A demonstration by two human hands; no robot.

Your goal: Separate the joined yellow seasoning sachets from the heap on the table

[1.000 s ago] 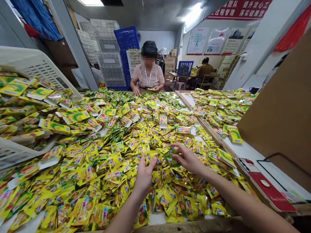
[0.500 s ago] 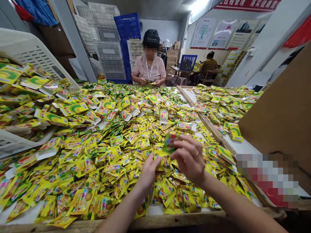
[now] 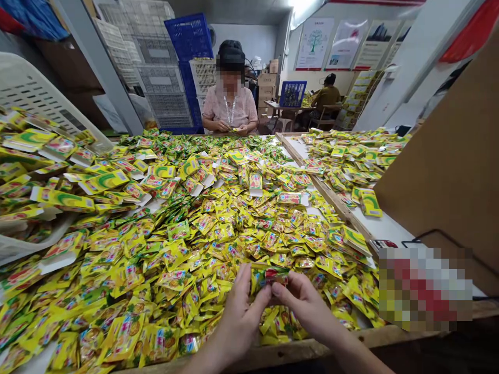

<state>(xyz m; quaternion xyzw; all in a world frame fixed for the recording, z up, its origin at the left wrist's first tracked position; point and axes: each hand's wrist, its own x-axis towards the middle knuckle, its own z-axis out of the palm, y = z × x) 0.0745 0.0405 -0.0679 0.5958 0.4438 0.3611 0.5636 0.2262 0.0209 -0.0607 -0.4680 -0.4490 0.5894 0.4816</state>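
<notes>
My left hand (image 3: 238, 317) and my right hand (image 3: 302, 304) meet low over the near edge of the table. Together they pinch a few small yellow-green sachets (image 3: 273, 274) held edge-up between the fingertips. Both hands are closed on this little stack. Under and around them lies a huge loose pile of the same yellow sachets (image 3: 202, 228), covering the table from the front edge to the far side. How many sachets sit in the stack I cannot tell.
A white plastic basket (image 3: 35, 98) heaped with folded yellow cartons tilts at the left. A second sachet-covered table (image 3: 351, 161) and a brown cardboard sheet (image 3: 452, 171) stand right. A person sits opposite sorting sachets; stacked crates (image 3: 187, 47) rise behind.
My right hand lifted a sachet from the pile, then came down and toward me. Both hands have drawn together near the table's front edge, now pinching the stack.
</notes>
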